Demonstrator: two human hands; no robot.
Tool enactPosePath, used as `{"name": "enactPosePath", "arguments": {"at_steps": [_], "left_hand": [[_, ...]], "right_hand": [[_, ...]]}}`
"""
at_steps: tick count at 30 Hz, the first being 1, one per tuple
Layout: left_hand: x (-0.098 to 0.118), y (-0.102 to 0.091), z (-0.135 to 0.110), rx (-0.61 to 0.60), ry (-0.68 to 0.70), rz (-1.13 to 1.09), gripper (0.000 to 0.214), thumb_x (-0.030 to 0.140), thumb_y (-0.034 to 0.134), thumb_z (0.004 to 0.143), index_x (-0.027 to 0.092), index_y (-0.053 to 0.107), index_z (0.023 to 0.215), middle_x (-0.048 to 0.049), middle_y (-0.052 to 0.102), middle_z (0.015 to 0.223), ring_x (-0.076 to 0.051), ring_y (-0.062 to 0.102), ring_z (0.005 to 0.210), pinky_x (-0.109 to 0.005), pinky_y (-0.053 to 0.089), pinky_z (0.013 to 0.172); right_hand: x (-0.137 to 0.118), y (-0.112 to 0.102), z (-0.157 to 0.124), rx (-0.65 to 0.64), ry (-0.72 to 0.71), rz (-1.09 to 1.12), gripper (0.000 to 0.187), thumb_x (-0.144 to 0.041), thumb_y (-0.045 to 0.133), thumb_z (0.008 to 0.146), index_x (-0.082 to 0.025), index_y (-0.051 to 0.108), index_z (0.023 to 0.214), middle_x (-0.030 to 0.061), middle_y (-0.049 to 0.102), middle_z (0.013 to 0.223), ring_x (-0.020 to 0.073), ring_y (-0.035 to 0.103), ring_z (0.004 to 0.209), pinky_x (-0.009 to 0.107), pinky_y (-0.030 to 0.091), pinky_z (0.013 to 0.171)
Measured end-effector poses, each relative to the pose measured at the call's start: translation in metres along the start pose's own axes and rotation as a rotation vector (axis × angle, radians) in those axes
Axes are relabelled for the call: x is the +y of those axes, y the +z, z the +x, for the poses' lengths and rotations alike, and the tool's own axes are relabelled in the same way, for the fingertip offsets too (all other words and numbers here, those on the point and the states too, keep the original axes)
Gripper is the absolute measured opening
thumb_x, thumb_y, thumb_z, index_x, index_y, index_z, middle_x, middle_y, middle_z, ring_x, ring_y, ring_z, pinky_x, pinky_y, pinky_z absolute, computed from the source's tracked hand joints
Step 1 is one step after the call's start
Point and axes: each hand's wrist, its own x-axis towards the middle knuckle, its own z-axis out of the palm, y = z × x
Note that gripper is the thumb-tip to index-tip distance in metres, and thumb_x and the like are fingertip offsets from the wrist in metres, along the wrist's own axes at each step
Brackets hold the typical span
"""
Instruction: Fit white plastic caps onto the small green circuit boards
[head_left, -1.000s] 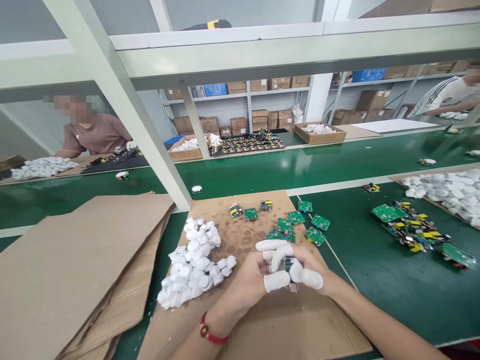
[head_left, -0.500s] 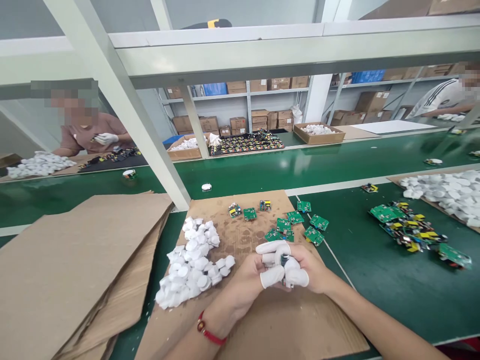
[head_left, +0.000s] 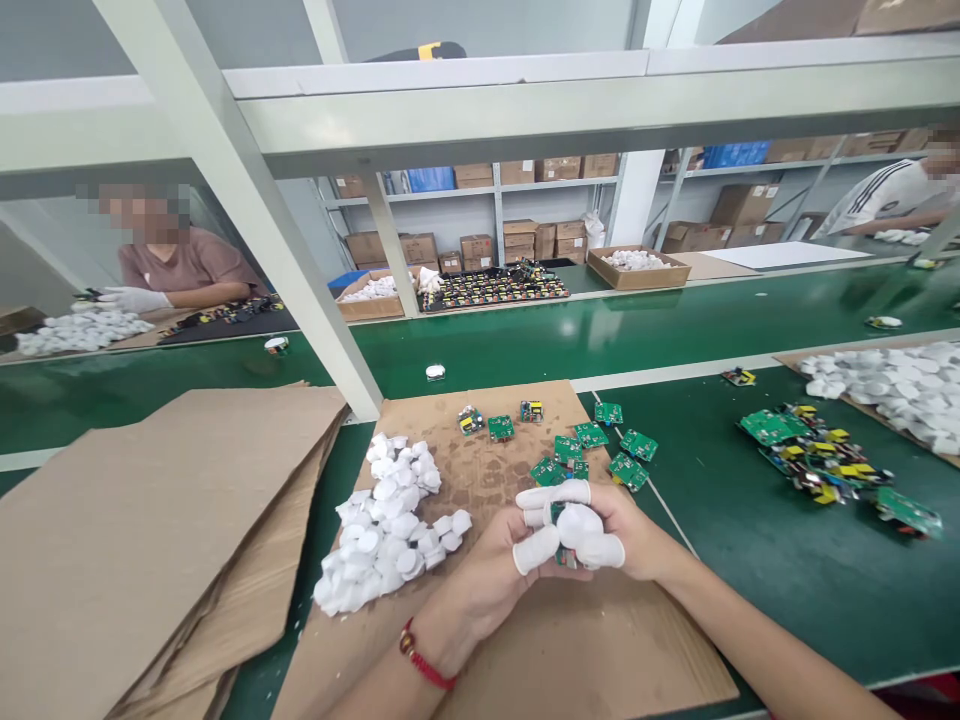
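Observation:
My left hand [head_left: 501, 570] and my right hand [head_left: 626, 535] meet over a brown cardboard sheet [head_left: 525, 640], fingers in white finger cots. Both are closed together on a small part [head_left: 564, 553] that is mostly hidden between the fingertips; a bit of green and dark shows. A heap of white plastic caps [head_left: 390, 525] lies just left of my hands. Several small green circuit boards [head_left: 581, 445] lie scattered just beyond them on the cardboard.
A stack of cardboard sheets [head_left: 142, 540] lies at left. More circuit boards [head_left: 829, 465] and white caps [head_left: 892, 385] lie at right on the green belt [head_left: 750, 560]. A grey frame post [head_left: 300, 290] stands ahead. Two other people work across the conveyor.
My hands have stayed pressed together, shifting slightly while working the small part. Small items on the conveyor belt have drifted to the right. The person at far left has reached out a gloved hand.

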Motion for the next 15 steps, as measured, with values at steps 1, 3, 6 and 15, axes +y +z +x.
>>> {"name": "enactPosePath", "arguments": {"at_steps": [1, 3, 6, 15], "left_hand": [[0.0, -0.001, 0.0, -0.001, -0.001, 0.013, 0.028, 0.034, 0.066, 0.072, 0.015, 0.067, 0.092, -0.0074, 0.067, 0.081, -0.018, 0.063, 0.08, -0.034, 0.049, 0.078], [0.001, -0.001, 0.0, 0.001, 0.003, 0.044, 0.033, 0.035, 0.069, 0.069, 0.015, 0.066, 0.094, -0.0071, 0.068, 0.082, -0.018, 0.062, 0.08, -0.033, 0.049, 0.078], [0.005, 0.002, -0.001, -0.052, 0.017, 0.048, 0.04, 0.039, 0.072, 0.063, 0.015, 0.066, 0.095, -0.0071, 0.067, 0.085, -0.02, 0.061, 0.084, -0.032, 0.047, 0.079], [0.005, 0.005, -0.003, -0.193, -0.006, -0.043, 0.044, 0.044, 0.074, 0.059, 0.015, 0.066, 0.09, -0.0072, 0.067, 0.085, -0.021, 0.062, 0.083, -0.031, 0.047, 0.077]], "right_hand": [[0.0, 0.0, 0.0, 0.005, 0.004, -0.008, 0.053, -0.047, 0.065, 0.071, -0.016, 0.06, 0.114, 0.0071, 0.067, 0.084, 0.0166, 0.058, 0.067, 0.027, 0.049, 0.059], [-0.002, 0.001, 0.0, 0.005, -0.013, -0.023, 0.051, -0.049, 0.067, 0.069, -0.018, 0.062, 0.11, 0.0074, 0.066, 0.086, 0.0179, 0.06, 0.069, 0.029, 0.05, 0.062], [-0.004, 0.003, -0.001, -0.064, -0.028, 0.094, 0.064, -0.065, 0.059, 0.067, -0.019, 0.061, 0.112, 0.0112, 0.064, 0.097, 0.0192, 0.061, 0.071, 0.027, 0.05, 0.058], [0.006, 0.004, -0.008, -0.159, 0.032, 0.338, 0.049, -0.052, 0.059, 0.076, -0.022, 0.059, 0.115, 0.0125, 0.051, 0.125, 0.0104, 0.06, 0.062, 0.015, 0.045, 0.043]]}}
